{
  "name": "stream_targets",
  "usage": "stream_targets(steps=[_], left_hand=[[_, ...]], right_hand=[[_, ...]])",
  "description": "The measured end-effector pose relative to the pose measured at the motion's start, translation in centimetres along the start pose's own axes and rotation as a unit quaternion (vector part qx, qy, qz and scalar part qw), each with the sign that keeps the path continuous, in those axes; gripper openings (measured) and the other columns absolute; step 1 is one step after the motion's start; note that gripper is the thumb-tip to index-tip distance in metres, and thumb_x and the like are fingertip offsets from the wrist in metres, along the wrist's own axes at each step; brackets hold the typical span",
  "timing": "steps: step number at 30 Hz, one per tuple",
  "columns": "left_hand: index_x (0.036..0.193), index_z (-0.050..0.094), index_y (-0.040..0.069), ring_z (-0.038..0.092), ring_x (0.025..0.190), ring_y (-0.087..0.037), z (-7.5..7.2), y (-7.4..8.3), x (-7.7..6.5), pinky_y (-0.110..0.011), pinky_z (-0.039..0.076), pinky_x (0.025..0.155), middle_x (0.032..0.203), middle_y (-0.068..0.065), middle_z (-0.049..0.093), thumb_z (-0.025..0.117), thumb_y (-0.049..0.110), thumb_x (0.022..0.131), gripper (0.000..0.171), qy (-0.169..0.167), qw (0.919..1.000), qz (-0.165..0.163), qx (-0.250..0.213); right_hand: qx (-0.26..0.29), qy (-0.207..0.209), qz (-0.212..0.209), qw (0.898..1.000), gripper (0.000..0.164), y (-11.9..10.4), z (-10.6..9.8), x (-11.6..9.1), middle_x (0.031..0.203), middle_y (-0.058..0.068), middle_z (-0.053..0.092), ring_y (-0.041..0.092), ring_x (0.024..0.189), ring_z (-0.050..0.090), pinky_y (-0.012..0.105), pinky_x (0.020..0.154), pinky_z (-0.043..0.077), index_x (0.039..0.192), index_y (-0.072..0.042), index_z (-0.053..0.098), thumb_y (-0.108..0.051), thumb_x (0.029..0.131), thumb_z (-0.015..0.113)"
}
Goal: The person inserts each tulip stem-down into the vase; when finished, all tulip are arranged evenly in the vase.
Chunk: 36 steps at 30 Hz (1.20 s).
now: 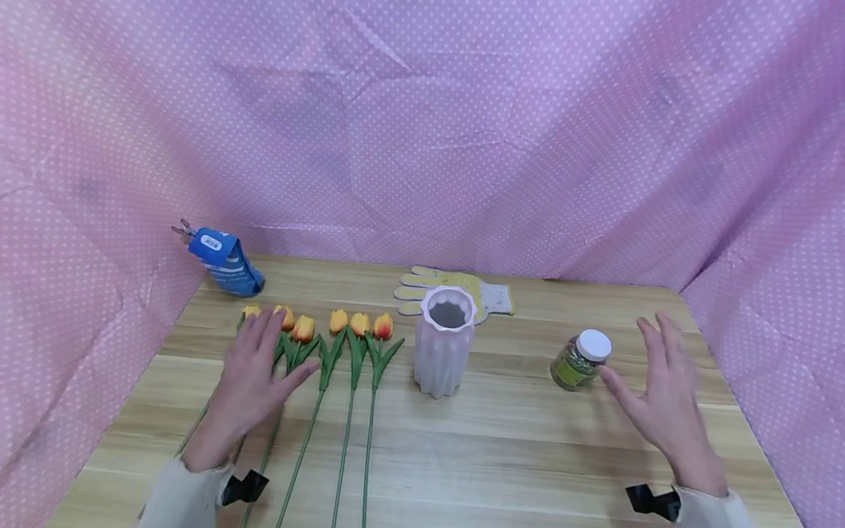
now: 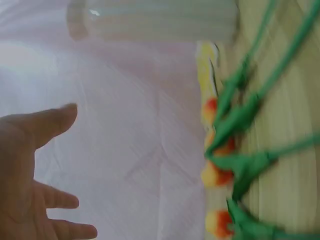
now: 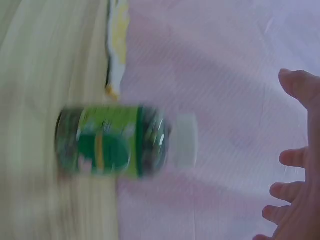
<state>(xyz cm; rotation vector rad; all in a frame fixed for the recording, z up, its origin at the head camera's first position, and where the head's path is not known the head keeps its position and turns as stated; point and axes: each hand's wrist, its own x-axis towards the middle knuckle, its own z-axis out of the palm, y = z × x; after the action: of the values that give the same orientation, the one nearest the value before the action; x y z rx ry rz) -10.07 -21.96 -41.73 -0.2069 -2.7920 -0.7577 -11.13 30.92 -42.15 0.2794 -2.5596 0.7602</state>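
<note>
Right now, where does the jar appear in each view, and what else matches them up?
Head: the jar sits right of centre, just left of the right hand.
Left wrist: not in it.
Right wrist: left of centre, sideways and blurred.
Shared landmark: the glove, behind the vase in head, upper right in left wrist, upper left in right wrist.

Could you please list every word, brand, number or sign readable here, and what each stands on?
No text can be read.
Blue bag: markings in its white patch and on its front, too small to read.
Jar: print on its green label, too blurred to read.
Vase, tulips, glove: no lettering discernible.
</note>
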Motion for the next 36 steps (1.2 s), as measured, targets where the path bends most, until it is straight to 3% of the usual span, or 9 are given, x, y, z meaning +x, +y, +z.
stream_targets(steps=[3,7,15,19,23,28,33,36], left_hand=[[0.148,0.036,-0.008,0.031,0.141,-0.056,0.5,1.1,0.0,-0.077,0.029,0.110,0.151,-0.035,0.037,0.078,0.028,0.087,0.082,0.022,0.9990,0.013,-0.036],[0.149,0.037,-0.005,0.034,0.142,-0.052,1.3,2.5,0.0,-0.073,0.033,0.112,0.153,-0.032,0.037,0.075,0.028,0.090,0.077,0.004,0.9954,-0.011,-0.095],[0.148,0.041,-0.002,0.039,0.141,-0.051,3.0,4.4,0.0,-0.070,0.037,0.112,0.152,-0.029,0.042,0.073,0.029,0.091,0.072,-0.024,0.9899,-0.038,-0.134],[0.148,0.042,-0.002,0.044,0.139,-0.048,3.8,4.9,0.0,-0.066,0.040,0.113,0.151,-0.029,0.045,0.073,0.029,0.092,0.071,-0.035,0.9859,-0.056,-0.154],[0.147,0.042,-0.003,0.052,0.132,-0.043,4.6,5.2,-0.1,-0.059,0.050,0.105,0.148,-0.027,0.048,0.071,0.029,0.093,0.069,-0.064,0.9781,-0.087,-0.178],[0.143,0.047,-0.004,0.060,0.115,-0.038,5.8,5.3,-0.2,-0.047,0.060,0.090,0.135,-0.026,0.057,0.073,0.027,0.092,0.066,-0.074,0.9699,-0.105,-0.207],[0.137,0.052,-0.008,0.065,0.096,-0.031,7.2,5.2,-0.4,-0.030,0.057,0.074,0.120,-0.025,0.065,0.075,0.023,0.090,0.062,-0.073,0.9674,-0.108,-0.218],[0.137,0.052,-0.008,0.067,0.092,-0.026,7.9,5.2,-0.6,-0.027,0.058,0.071,0.120,-0.025,0.065,0.074,0.023,0.090,0.061,-0.085,0.9637,-0.124,-0.221]], right_hand=[[0.047,0.014,-0.004,0.999,0.082,-1.5,1.0,0.5,0.162,0.027,0.024,0.055,0.146,0.025,0.079,0.114,0.019,0.149,0.000,0.037,-0.029,0.083,0.076],[0.098,0.007,-0.005,0.995,0.080,-3.5,2.8,1.1,0.161,0.025,0.030,0.054,0.144,0.030,0.077,0.112,0.026,0.148,0.000,0.039,-0.018,0.080,0.077],[0.143,-0.029,-0.013,0.989,0.077,-7.0,6.1,1.9,0.162,0.019,0.031,0.047,0.148,0.030,0.073,0.115,0.028,0.150,-0.002,0.038,-0.016,0.083,0.075],[0.166,-0.030,-0.020,0.985,0.078,-8.4,7.5,2.3,0.161,0.018,0.033,0.043,0.148,0.033,0.065,0.115,0.035,0.150,-0.004,0.038,-0.013,0.082,0.075],[0.190,-0.023,-0.029,0.981,0.078,-9.2,8.8,2.6,0.159,0.020,0.037,0.039,0.145,0.038,0.059,0.110,0.041,0.149,-0.003,0.039,-0.008,0.080,0.074],[0.233,-0.039,-0.026,0.971,0.075,-10.0,9.8,2.7,0.159,0.021,0.036,0.038,0.145,0.037,0.061,0.111,0.042,0.150,-0.005,0.038,-0.011,0.084,0.073],[0.271,-0.059,-0.020,0.961,0.074,-11.0,10.8,2.9,0.160,0.019,0.035,0.037,0.146,0.037,0.061,0.114,0.041,0.151,-0.007,0.038,-0.013,0.086,0.073],[0.283,-0.067,-0.018,0.957,0.075,-11.5,11.5,3.0,0.160,0.017,0.035,0.037,0.145,0.039,0.059,0.115,0.041,0.151,-0.007,0.037,-0.014,0.086,0.074]])
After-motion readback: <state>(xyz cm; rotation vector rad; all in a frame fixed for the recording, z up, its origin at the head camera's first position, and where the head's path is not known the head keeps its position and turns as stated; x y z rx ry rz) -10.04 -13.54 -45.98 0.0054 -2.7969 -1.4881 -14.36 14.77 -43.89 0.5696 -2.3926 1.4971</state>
